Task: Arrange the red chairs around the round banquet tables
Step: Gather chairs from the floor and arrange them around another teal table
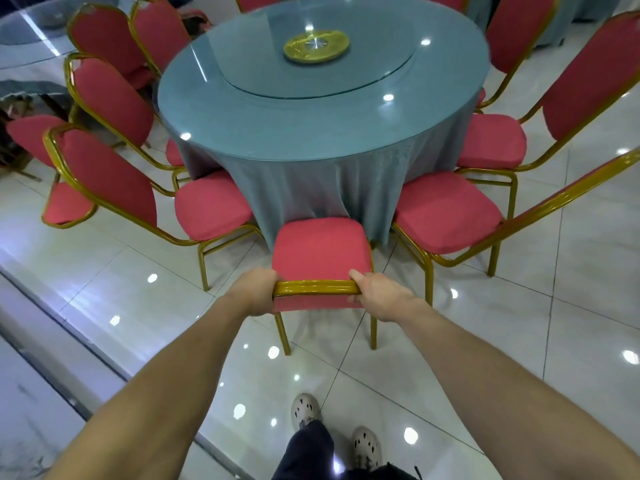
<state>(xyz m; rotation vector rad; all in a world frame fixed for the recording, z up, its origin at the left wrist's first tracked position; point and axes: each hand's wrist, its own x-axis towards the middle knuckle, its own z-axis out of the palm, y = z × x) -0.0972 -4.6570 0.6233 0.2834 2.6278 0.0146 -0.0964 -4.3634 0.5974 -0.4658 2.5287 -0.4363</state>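
A red chair [318,249] with a gold frame stands right in front of me, its seat facing the round table [311,119], which wears a blue-grey cloth. My left hand [254,292] grips the left end of the chair's gold top rail. My right hand [377,294] grips the right end of the same rail. The seat's front edge touches the hanging tablecloth. More red chairs ring the table: one at the near left [211,206], one at the near right [446,209], several others further round on both sides.
A glass turntable with a gold hub [317,46] lies on the table. The floor is glossy white tile [519,341]. A raised step or ledge [69,341] runs diagonally at the left. My feet [332,424] stand just behind the chair. Another table [31,32] shows at the far left.
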